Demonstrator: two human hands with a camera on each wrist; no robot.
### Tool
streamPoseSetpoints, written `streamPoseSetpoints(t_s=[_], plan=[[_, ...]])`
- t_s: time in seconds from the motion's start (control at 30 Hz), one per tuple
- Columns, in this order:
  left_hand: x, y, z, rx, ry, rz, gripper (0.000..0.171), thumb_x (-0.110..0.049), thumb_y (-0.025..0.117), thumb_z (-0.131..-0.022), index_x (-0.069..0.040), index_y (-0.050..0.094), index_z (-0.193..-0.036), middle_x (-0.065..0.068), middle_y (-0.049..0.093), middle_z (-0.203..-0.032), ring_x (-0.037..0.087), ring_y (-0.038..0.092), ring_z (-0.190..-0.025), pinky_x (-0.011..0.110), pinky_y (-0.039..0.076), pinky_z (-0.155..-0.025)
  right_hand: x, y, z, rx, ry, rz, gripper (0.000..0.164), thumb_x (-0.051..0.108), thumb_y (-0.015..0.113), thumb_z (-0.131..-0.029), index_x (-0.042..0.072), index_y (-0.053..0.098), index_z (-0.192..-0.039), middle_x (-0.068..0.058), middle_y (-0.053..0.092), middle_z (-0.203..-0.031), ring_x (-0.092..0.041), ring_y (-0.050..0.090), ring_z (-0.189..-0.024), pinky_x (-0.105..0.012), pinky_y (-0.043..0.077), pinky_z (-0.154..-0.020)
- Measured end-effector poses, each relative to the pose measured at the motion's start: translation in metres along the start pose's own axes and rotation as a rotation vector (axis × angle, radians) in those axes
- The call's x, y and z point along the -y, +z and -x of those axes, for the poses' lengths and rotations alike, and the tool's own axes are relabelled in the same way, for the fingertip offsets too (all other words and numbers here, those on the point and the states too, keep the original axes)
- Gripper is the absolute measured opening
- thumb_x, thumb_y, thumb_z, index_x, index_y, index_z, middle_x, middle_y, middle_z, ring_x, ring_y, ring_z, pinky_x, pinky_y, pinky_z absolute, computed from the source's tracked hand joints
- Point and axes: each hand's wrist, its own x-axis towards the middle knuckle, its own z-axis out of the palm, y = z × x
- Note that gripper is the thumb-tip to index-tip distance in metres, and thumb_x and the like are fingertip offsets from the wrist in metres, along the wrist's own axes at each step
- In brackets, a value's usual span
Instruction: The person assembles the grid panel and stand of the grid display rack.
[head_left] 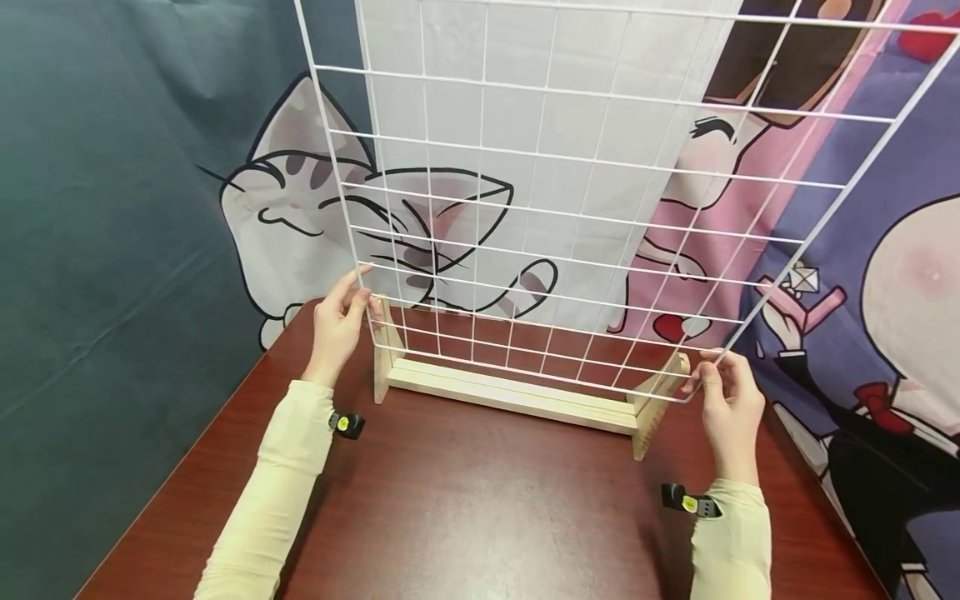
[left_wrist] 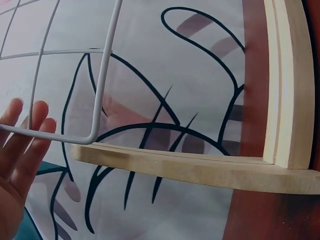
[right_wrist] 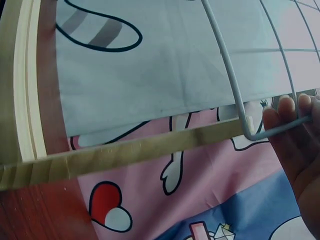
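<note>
The left hand [head_left: 337, 333], left of centre, and the right hand [head_left: 731, 408], centre right, are pinching opposite sides of the grid [head_left: 596, 158], which is filling the upper middle and upper right, its lower edge hanging apart from the rail [head_left: 517, 400] of the stand [head_left: 381, 367] mid-frame on the table [head_left: 517, 517]

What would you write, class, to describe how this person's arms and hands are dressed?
The left sleeve and right sleeve are long, pale cream and lightly creased, ending near the wrists. At each wrist sits a small black device with a yellow mark, the left device and the right device. The left hand and right hand wear no gloves.
</note>
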Motion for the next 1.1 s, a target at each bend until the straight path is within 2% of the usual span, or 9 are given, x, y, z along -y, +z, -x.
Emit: streamPoseSetpoints(t_s=[0.07,0.23,0.4,0.47,0.6,0.73,0.9,0.97,1.1], plan=[[0.002,0.002,0.0,0.001,0.021,0.009,0.03,-0.003,0.051,-0.098,0.003,0.056,-0.127,0.029,0.06,-0.07,0.016,0.057,-0.055,0.013,0.042,-0.057,-0.002,0.002,-0.001,-0.014,0.005,-0.036,0.016,-0.012,0.048,-0.094,-0.024,0.048,-0.105,0.005,0.058,-0.066,-0.002,0.058,-0.053,-0.012,0.047,-0.055],[0.006,0.003,-0.003,-0.012,0.009,0.017,0.024,-0.004,0.051,-0.098,0.002,0.058,-0.121,0.029,0.061,-0.07,0.018,0.06,-0.057,0.013,0.041,-0.057,-0.001,0.007,-0.005,-0.031,0.028,-0.082,0.019,-0.008,0.049,-0.095,-0.024,0.049,-0.105,0.004,0.058,-0.068,-0.004,0.058,-0.055,-0.013,0.048,-0.056],[0.008,0.003,-0.011,-0.027,-0.027,0.052,0.021,-0.004,0.051,-0.098,0.008,0.055,-0.115,0.03,0.06,-0.07,0.021,0.062,-0.058,0.02,0.05,-0.06,0.01,0.014,-0.009,-0.026,0.016,-0.168,0.017,-0.013,0.047,-0.094,-0.026,0.046,-0.103,0.001,0.059,-0.069,-0.007,0.059,-0.059,-0.014,0.049,-0.058],[0.008,0.003,-0.015,-0.035,-0.047,0.07,0.019,-0.004,0.051,-0.099,0.011,0.053,-0.11,0.028,0.06,-0.07,0.024,0.063,-0.06,0.025,0.054,-0.062,0.014,0.016,-0.011,-0.031,0.005,-0.163,0.016,-0.013,0.047,-0.094,-0.027,0.045,-0.102,0.001,0.059,-0.07,-0.006,0.059,-0.059,-0.013,0.049,-0.058],[0.015,0.004,-0.024,-0.068,-0.077,0.077,0.016,-0.005,0.051,-0.099,0.01,0.053,-0.103,0.015,0.062,-0.065,0.019,0.063,-0.06,0.026,0.052,-0.063,0.013,0.02,-0.015,-0.044,0.011,-0.152,0.017,-0.01,0.048,-0.094,-0.026,0.047,-0.1,0.002,0.059,-0.07,-0.006,0.059,-0.058,-0.013,0.049,-0.059],[0.024,0.007,-0.031,-0.103,-0.034,0.066,0.019,-0.012,0.053,-0.099,0.006,0.056,-0.099,-0.003,0.061,-0.063,0.007,0.059,-0.059,0.021,0.045,-0.06,0.006,0.019,-0.02,-0.052,0.019,-0.228,0.01,-0.008,0.05,-0.094,-0.017,0.054,-0.098,0.001,0.06,-0.069,-0.007,0.06,-0.059,-0.015,0.05,-0.059],[0.003,0.011,-0.034,-0.108,-0.03,0.075,0.017,-0.007,0.053,-0.098,0.009,0.058,-0.099,0.011,0.062,-0.065,0.005,0.058,-0.059,0.019,0.045,-0.057,0.004,0.016,-0.024,-0.064,0.004,-0.277,0.017,-0.009,0.05,-0.094,0.002,0.062,-0.096,0.0,0.061,-0.068,-0.006,0.061,-0.058,-0.015,0.05,-0.06],[-0.008,0.011,-0.035,-0.104,-0.047,0.08,0.017,-0.005,0.053,-0.098,0.011,0.058,-0.101,0.015,0.061,-0.065,0.007,0.059,-0.058,0.02,0.047,-0.059,0.005,0.015,-0.026,-0.073,0.002,-0.261,0.017,-0.008,0.05,-0.094,0.004,0.063,-0.096,0.001,0.061,-0.067,-0.006,0.061,-0.058,-0.014,0.05,-0.06],[-0.011,0.012,-0.042,-0.098,-0.057,0.105,0.018,-0.006,0.053,-0.098,0.011,0.057,-0.103,0.004,0.061,-0.063,0.009,0.061,-0.057,0.021,0.052,-0.06,0.006,0.013,-0.031,-0.082,0.004,-0.238,0.014,-0.005,0.051,-0.095,0.004,0.062,-0.096,0.001,0.059,-0.068,-0.007,0.061,-0.058,-0.015,0.05,-0.058]])
